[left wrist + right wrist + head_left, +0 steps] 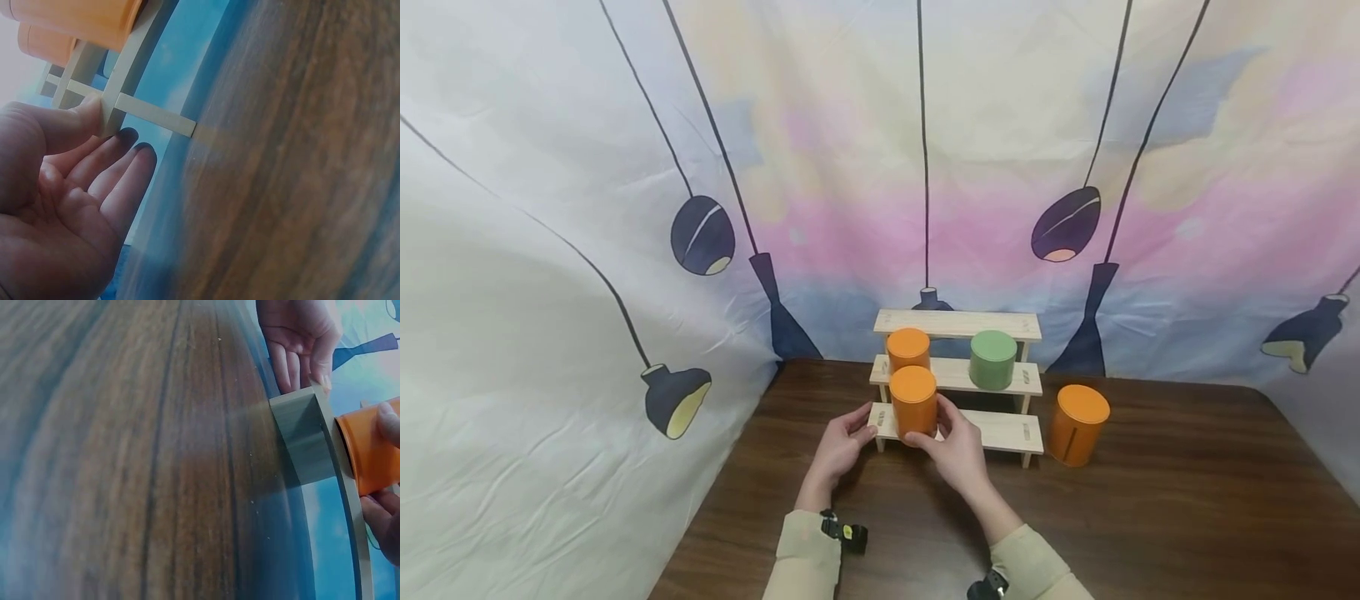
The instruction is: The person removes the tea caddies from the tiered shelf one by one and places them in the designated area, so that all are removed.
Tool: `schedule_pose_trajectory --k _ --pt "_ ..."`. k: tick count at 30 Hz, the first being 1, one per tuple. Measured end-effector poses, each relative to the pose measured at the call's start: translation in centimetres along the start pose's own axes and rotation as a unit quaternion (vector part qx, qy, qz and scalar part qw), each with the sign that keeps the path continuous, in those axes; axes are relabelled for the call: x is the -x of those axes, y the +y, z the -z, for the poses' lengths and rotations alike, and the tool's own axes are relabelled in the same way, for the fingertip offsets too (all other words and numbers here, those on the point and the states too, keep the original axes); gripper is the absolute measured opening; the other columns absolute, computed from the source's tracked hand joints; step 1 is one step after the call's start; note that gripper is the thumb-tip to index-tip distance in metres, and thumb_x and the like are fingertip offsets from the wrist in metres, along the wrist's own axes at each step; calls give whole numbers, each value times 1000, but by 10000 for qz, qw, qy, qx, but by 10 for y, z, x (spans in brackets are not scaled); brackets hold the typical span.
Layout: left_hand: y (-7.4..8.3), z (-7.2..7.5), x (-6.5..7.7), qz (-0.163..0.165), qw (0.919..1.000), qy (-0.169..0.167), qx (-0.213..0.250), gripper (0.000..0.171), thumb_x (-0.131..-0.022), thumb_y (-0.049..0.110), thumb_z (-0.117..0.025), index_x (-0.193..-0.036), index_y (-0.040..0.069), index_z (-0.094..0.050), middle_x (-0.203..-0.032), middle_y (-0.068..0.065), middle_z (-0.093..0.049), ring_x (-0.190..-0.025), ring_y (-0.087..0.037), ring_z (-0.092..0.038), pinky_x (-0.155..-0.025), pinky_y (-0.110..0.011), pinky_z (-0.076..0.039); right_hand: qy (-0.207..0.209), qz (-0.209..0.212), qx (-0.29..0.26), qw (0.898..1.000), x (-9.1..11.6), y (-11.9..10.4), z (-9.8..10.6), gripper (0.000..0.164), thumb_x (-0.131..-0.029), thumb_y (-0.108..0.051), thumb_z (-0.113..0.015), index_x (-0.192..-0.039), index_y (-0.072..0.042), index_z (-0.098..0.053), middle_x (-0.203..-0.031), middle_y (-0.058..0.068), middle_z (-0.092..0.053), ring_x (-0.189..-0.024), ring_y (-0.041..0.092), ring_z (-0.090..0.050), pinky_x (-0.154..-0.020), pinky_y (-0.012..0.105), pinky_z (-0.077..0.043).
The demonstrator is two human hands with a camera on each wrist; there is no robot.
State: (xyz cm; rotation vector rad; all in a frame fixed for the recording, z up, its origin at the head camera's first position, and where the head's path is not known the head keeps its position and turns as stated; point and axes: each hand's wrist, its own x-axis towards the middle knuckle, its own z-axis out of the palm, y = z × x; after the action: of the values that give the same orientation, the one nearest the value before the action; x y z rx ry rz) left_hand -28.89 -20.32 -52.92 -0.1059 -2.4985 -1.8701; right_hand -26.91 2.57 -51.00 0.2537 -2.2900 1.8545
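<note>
The right grip (pixel 958 446) is pinching the front can (pixel 913 398), a smooth orange cylinder with a flat, rimmed lid, between its thumb and curved fingers. The front can is standing about upright over the left part of the bottom board (pixel 996 429); whether its whole base is touching is hard to tell. The left grip (pixel 837 450) is pinching that board's left end, thumb above. The shelf (pixel 958 323) is rising behind both grips in three steps of pale, straight-edged wood.

Bare wood is running rightward from the right grip to the board's end, and the dark, grained table (pixel 1157 517) is spreading before and right of it. Just behind the held can, one step up, the orange middle can (pixel 907 342) is standing close; the green can (pixel 992 360) is sitting to its right. Farther right of the grip, the orange right can (pixel 1078 427) is standing beside the shelf. A creased, lamp-printed cloth (pixel 1000 100) is hanging beyond.
</note>
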Motion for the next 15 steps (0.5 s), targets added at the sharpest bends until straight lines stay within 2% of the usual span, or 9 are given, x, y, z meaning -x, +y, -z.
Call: schedule_pose_trajectory --k 8,15 --pt "-4 2 -3 47 10000 -17 2 53 -106 7 -64 -157 -3 -50 -158 -22 -52 -142 -35 -55 -114 -46 -48 -38 -36 -117 9999 3 -2 12 86 -83 -11 -94 -154 7 -50 -147 27 -61 -134 39 -63 -112 49 -50" --pt "-1 1 -4 32 10000 -21 -41 53 -106 7 -65 -157 -1 -51 -158 -22 -53 -143 -35 -55 -115 -48 -48 -226 -179 -239 9993 5 -3 24 84 -83 -11 -95 -154 3 -53 -148 24 -61 -137 37 -60 -112 47 -50"
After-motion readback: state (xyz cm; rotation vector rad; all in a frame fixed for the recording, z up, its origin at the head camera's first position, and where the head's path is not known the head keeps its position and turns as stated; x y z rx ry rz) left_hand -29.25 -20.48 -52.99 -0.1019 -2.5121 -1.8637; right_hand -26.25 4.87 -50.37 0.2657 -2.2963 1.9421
